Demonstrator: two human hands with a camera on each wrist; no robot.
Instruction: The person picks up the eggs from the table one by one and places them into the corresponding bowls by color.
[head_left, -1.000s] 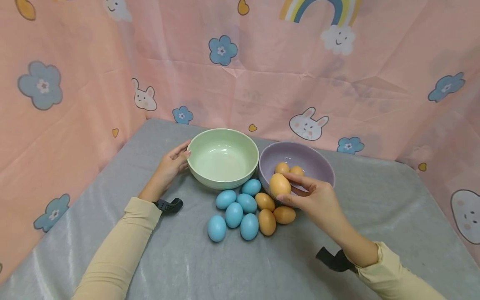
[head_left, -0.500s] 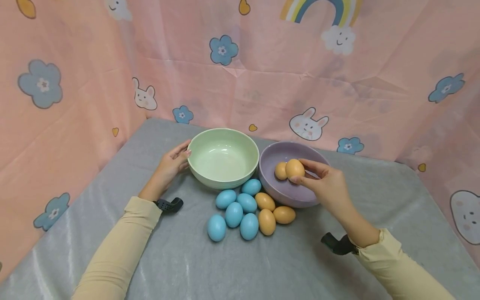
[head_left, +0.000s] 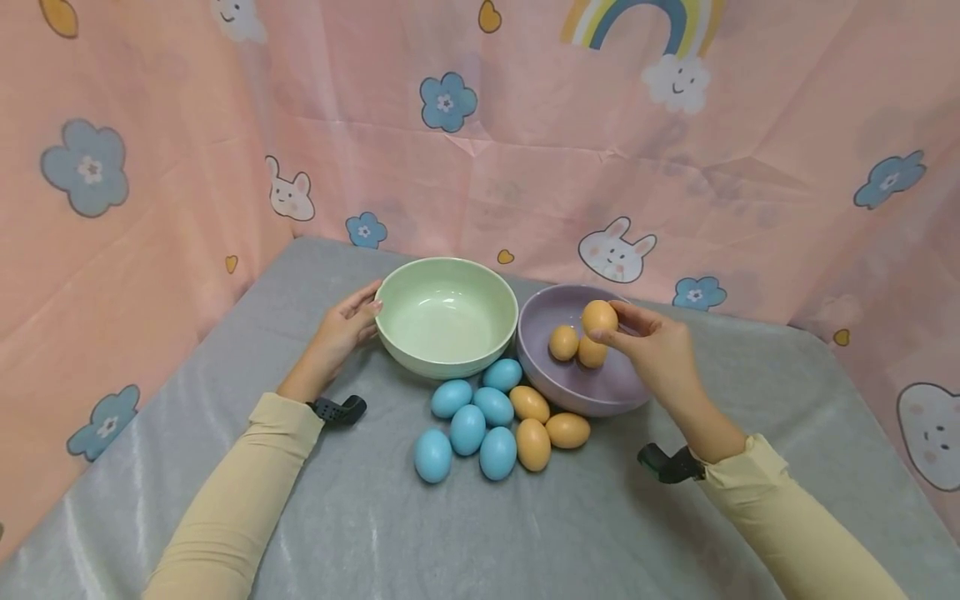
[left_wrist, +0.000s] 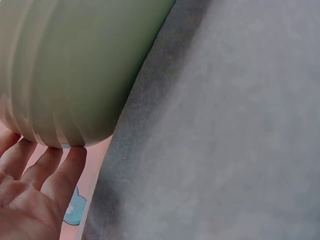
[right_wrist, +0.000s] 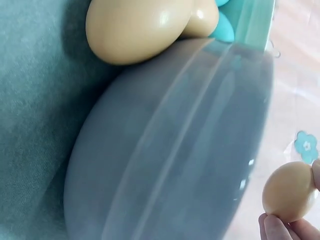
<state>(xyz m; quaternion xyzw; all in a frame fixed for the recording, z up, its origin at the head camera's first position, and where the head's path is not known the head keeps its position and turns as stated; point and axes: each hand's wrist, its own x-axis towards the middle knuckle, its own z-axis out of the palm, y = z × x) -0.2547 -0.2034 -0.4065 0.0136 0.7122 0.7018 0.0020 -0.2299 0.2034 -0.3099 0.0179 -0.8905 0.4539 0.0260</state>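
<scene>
Closest to us are two pale sleeves (head_left: pixel 240 487), reaching in over the gray cloth (head_left: pixel 375 542). Next, in front of the right hand's pinch and to its left, six blue eggs (head_left: pixel 468 429) sit in a bunch on the cloth. Beside them, nearer the pinch, are three tan eggs (head_left: pixel 533 444).

The purple bowl (head_left: pixel 600 404) comes next, right under the pinch. The right hand (head_left: pixel 663 352) pinches one tan egg, the held egg (head_left: pixel 599 317), between thumb and fingers. The held egg is up over the purple bowl, higher than its rim. Two more tan eggs (head_left: pixel 564 342) lie inside the bowl, below the pinch, and the held egg hides a bit of one of them.

Farther left of the pinch is the green bowl (head_left: pixel 442 364). The left hand (head_left: pixel 336 337) has its fingers pretty straight and spread, with the tips touching the bowl's outside. It pinches nothing.

It looks like the step now is bringing the held egg to the purple bowl. The next move seems to need the right hand to go down softly, find a spot beside the two eggs, then let go so nothing bumps.

Way at the back, behind everything, hangs a pink curtain (head_left: pixel 360 150) with bunnies and flowers.
</scene>
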